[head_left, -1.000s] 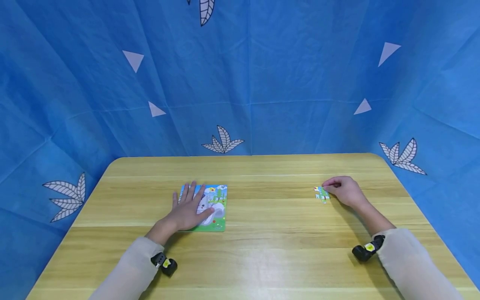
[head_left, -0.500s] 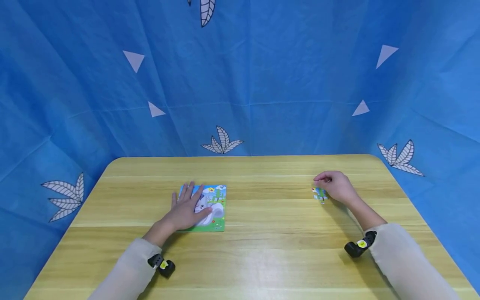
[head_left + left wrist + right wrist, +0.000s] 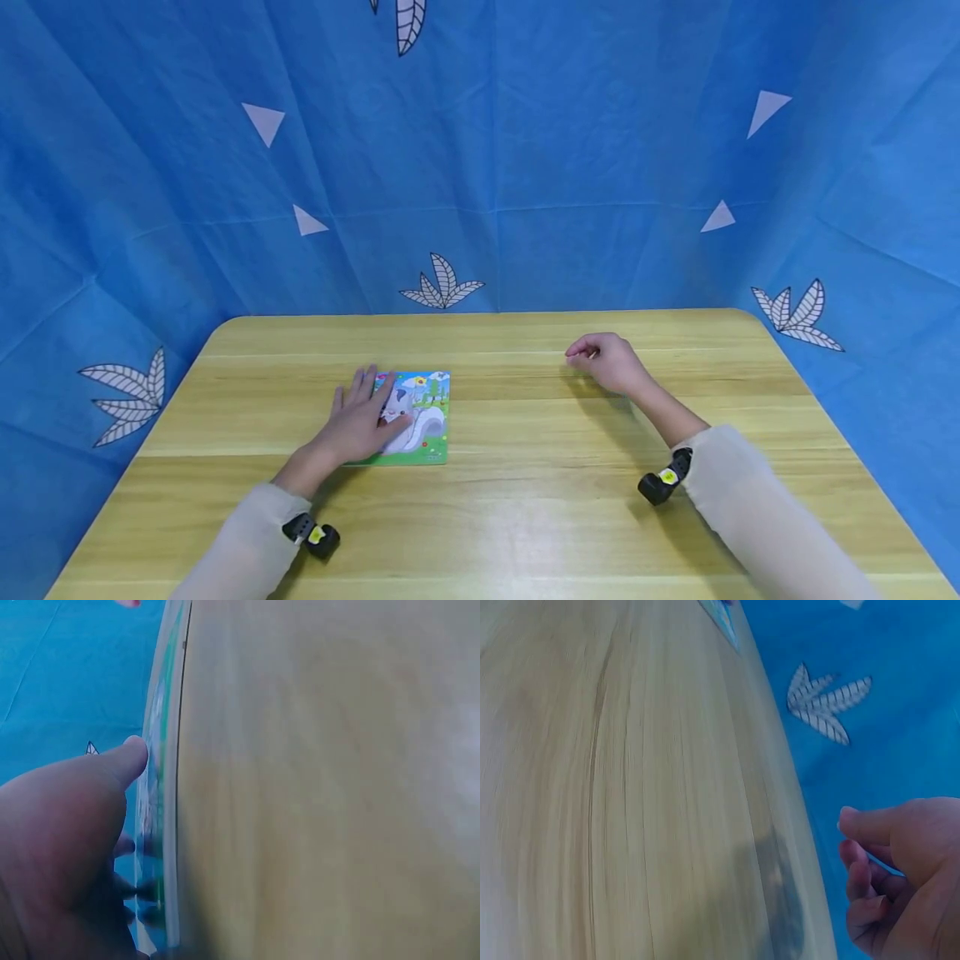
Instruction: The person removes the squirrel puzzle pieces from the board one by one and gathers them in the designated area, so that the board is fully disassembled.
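My left hand (image 3: 352,425) lies with spread fingers on the left part of a jigsaw board (image 3: 429,437), hiding that side. The board shows a grey-white cartoon animal with a bushy tail, a green ground and blue sky. In the left wrist view my thumb (image 3: 124,761) rests at the board's edge. My right hand (image 3: 607,362) is above the table, right of the board, thumb and forefinger pinched together. A sliver at the fingertips looks like a puzzle piece, barely visible. The small group of loose pieces is mostly hidden behind my right wrist.
The light wooden table (image 3: 510,500) has rounded far corners. A blue cloth (image 3: 487,167) with white leaves and triangles hangs behind it and at both sides. Bare wood lies between the board and my right hand.
My right hand has left the loose puzzle pieces and travelled left toward the board, fingers still pinched. My left hand has slid slightly left, showing more of the animal picture.
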The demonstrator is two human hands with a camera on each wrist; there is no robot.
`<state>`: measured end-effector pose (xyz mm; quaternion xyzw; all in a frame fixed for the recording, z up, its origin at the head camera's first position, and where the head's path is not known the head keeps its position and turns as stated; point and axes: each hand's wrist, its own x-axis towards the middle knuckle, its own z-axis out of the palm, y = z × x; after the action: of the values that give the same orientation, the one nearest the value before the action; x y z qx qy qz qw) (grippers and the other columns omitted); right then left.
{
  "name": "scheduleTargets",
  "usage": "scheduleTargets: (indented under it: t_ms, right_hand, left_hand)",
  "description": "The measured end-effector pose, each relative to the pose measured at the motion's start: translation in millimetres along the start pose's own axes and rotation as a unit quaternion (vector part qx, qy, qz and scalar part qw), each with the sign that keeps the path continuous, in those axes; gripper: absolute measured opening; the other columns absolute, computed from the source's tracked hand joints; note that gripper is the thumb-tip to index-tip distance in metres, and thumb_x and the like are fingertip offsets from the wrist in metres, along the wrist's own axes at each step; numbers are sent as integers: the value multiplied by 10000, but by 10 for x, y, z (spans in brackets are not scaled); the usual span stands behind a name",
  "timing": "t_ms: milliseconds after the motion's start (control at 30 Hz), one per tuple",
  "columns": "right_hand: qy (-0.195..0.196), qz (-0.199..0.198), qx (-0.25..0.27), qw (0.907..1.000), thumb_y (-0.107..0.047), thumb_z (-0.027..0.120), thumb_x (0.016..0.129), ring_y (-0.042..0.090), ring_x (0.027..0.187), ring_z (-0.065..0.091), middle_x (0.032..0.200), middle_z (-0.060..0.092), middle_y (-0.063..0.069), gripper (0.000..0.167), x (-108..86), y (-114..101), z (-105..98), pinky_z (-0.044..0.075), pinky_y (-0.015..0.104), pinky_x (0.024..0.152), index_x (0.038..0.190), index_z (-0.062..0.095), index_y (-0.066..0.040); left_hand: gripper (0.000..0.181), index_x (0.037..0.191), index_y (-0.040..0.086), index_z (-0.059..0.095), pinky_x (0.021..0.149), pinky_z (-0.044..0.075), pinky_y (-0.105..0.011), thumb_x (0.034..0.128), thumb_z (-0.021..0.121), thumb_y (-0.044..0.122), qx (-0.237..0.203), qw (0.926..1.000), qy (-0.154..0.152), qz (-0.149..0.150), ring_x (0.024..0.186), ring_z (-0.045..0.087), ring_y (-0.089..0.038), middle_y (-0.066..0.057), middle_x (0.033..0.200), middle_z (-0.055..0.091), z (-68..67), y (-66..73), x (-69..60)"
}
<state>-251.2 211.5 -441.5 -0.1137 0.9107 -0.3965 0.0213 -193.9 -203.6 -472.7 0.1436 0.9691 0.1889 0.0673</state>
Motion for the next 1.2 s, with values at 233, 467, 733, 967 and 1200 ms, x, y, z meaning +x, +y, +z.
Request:
scheduleTargets:
  t_ms: [233,467,733,967,1200]
  right_hand:
    - [-186,-311,223,9991,-110,698,968,185,758,548,874,668,57,112,141,-280,315,442,326,678,1004,759,-23]
    - [-337,-540,588,9962,-92,713,953,155,740,556,859,664,46,130,259,-577,657,455,290,670,1026,753,7]
    - [-481,-495,935,9932,-82,736,934,109,698,555,878,673,44,186,359,-816,1034,475,230,621,1092,750,16]
    - [-611,-517,1091,9908,-72,728,937,114,703,548,884,674,50,178,434,-967,1295,483,224,612,1094,758,7]
    - [-580,-435,1118,9911,-79,734,935,107,780,569,888,696,29,128,483,-1008,1549,481,210,687,1045,776,-29]
  left_hand:
    - [897,1601,-34,179,1147,-40,-723,1015,515,556,14,9998,-17,-184,1525,-32,-489,-293,1665,-1,-5,-29,-49]
    - [918,1607,-35,123,1156,-77,-698,1025,479,578,71,9994,-159,-301,1527,-58,-477,-285,1667,-40,4,-45,-65]
    - [920,1602,-55,107,1148,-113,-693,1030,460,574,-69,9996,-176,-208,1521,-82,-489,-295,1662,-60,19,-46,-58]
    - [921,1612,-30,98,1151,-123,-684,1026,471,576,-3,9987,-323,-385,1524,-98,-475,-273,1669,-76,-12,-15,-50]
    - [923,1609,-41,88,1139,-136,-694,1031,459,577,-156,9991,-279,-274,1518,-105,-488,-287,1664,-79,23,-42,-61]
